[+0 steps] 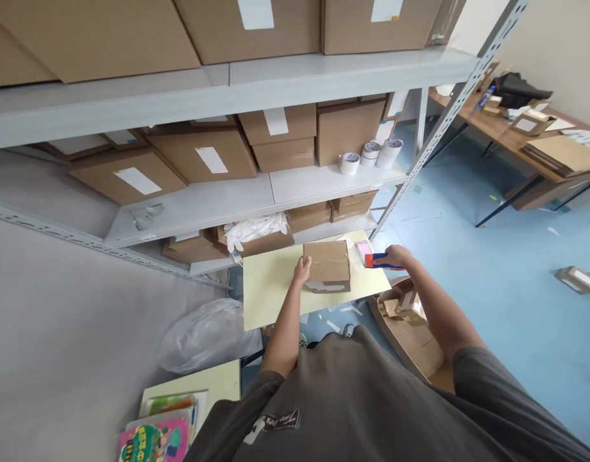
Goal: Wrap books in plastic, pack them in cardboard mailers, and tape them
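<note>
A closed cardboard box [326, 260] sits on the pale yellow tabletop [270, 282], with a strip of clear tape across its top and a white label on its near side. My left hand [303, 270] grips the box at its left edge. To the right of the box, my right hand [396, 256] is closed around a blue and red hand tool [376, 259]; its exact kind is too small to make out. The tool's red end is beside a small pink and white item [363, 250] near the tabletop's right edge.
Metal shelving [247, 199] with cardboard boxes stands ahead, holding tape rolls [370, 153] and white gloves [256, 228]. An open carton [422, 343] is at lower right, a plastic bag [206, 337] at left. Behind on the right stands a cluttered desk [506, 138].
</note>
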`<action>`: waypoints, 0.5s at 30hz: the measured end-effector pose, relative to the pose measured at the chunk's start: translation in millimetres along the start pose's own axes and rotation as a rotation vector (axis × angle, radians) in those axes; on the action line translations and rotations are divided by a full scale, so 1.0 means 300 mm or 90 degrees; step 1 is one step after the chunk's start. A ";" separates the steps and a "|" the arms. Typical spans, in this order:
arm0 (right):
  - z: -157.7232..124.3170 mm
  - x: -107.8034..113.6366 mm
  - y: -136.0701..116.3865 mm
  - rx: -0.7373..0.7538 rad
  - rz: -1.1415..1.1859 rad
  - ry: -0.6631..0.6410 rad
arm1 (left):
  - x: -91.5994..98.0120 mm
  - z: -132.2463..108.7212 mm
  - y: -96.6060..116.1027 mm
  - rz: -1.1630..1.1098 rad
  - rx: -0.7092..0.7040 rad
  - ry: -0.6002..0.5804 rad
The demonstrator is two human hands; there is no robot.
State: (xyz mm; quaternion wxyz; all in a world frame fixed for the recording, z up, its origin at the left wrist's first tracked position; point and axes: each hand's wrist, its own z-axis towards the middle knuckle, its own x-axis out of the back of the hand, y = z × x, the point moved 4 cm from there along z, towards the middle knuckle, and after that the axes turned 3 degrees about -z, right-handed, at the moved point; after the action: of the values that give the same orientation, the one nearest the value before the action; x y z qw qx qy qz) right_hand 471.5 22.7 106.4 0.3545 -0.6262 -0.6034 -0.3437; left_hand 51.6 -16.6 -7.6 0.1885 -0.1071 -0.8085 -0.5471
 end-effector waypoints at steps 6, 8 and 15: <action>0.028 0.038 -0.465 0.121 0.006 0.024 | 0.305 0.030 -0.136 -0.006 0.043 0.007; 0.024 0.043 -0.652 0.144 0.008 0.023 | 0.422 0.027 -0.171 0.037 0.086 0.066; 0.001 -0.055 -1.189 0.178 -0.038 -0.017 | 0.589 -0.031 -0.233 0.024 0.013 0.104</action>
State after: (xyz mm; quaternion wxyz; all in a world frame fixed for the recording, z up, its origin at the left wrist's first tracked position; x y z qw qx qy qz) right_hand 114.6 21.9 102.5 0.4197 -0.5572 -0.6684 -0.2582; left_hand -133.3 -57.5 11.0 0.2651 -0.0753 -0.7939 -0.5420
